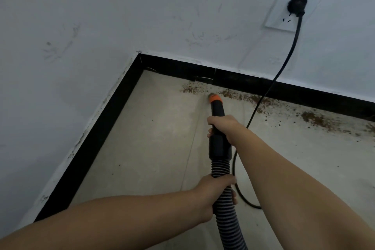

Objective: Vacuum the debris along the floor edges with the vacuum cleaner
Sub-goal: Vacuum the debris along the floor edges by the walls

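A black vacuum nozzle (218, 111) with an orange tip (215, 99) points at the floor close to the black skirting board (243, 82). Brown crumbly debris (312, 118) lies in a band along that skirting, on both sides of the tip. My right hand (224, 128) grips the rigid black tube just behind the nozzle. My left hand (216, 191) grips the ribbed grey-black hose (229, 223) lower down, which runs out of view at the bottom edge.
A black power cord (284, 67) hangs from a plug in a white wall socket (292, 9), crosses the debris and loops on the grey floor (152, 138) beside the hose. Two white walls meet in a corner at upper left.
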